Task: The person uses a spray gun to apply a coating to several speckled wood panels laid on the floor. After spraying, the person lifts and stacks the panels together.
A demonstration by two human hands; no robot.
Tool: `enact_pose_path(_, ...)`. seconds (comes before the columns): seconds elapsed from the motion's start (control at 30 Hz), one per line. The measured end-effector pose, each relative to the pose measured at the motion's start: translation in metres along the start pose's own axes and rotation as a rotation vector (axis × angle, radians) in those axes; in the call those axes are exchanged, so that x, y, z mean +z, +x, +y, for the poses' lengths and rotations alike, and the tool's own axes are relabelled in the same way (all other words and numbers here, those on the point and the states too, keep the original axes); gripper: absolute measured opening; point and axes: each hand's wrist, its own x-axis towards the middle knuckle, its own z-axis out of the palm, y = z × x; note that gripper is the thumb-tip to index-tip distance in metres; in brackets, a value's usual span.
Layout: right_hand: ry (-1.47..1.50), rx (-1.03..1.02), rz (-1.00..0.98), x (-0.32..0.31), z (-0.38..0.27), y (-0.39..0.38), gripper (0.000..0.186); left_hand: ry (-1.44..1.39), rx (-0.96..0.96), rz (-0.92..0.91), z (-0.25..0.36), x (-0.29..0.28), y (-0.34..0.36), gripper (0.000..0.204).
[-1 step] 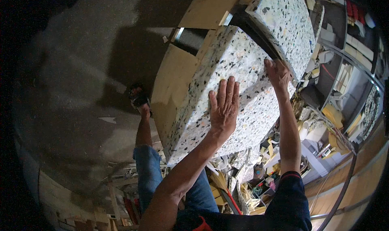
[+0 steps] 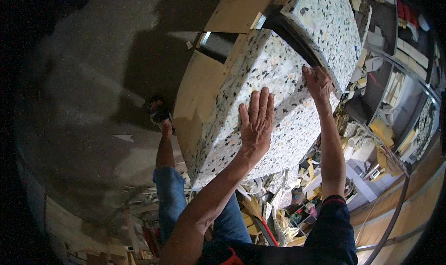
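Observation:
A thick white foam block (image 2: 288, 125) speckled with black and other colours lies on a plywood-sided frame (image 2: 197, 86). My left hand (image 2: 257, 125) rests flat on its top with the fingers stretched out. At the far right corner of the block, my right hand (image 2: 319, 86) is bent over the edge, its thumb on the top face. The other fingers reach into the dark gap and are mostly hidden. Across that gap stands a second speckled foam block (image 2: 327, 28). A shallow dip or shadow runs over the nearer block beside my right hand.
Foam offcuts and scraps (image 2: 362, 149) are heaped on the right, around metal racking (image 2: 395, 62). A dark cable (image 2: 399, 209) hangs near the wooden wall at lower right. The grey floor (image 2: 93, 79) spreads to the left, with a small pale scrap (image 2: 123, 137) on it.

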Motion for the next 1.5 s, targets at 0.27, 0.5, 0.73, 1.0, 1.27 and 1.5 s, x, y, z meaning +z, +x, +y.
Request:
enact_pose_path(0.27, 0.234, -0.220, -0.002, 0.004, -0.036, 0.029, 0.032, -0.068, 0.040, 0.026, -0.006, 0.005, 0.004, 0.080)
enact_pose_path(0.5, 0.543, -0.214, -0.012, 0.022, -0.135, 0.062, 0.042, -0.368, 0.057, 0.147, -0.026, -0.029, -0.015, 0.088)
enact_pose_path(0.73, 0.656, -0.070, 0.014, 0.016, -0.126, 0.048, 0.034, -0.568, -0.513, 0.024, -0.075, -0.044, -0.034, 0.099)
enact_pose_path(1.0, 0.584, -0.135, 0.094, 0.029, -0.123, 0.051, 0.023, -0.710, -0.487, 0.015, -0.077, -0.033, -0.036, 0.090)
enact_pose_path(1.27, 0.414, -0.209, 0.281, 0.041, -0.133, 0.050, 0.017, -0.693, -0.527, -0.037, -0.078, -0.036, -0.035, 0.091)
enact_pose_path(1.5, 0.274, -0.264, 0.419, 0.065, -0.121, 0.047, 0.015, -0.574, -0.504, -0.043, -0.076, -0.039, -0.034, 0.095)
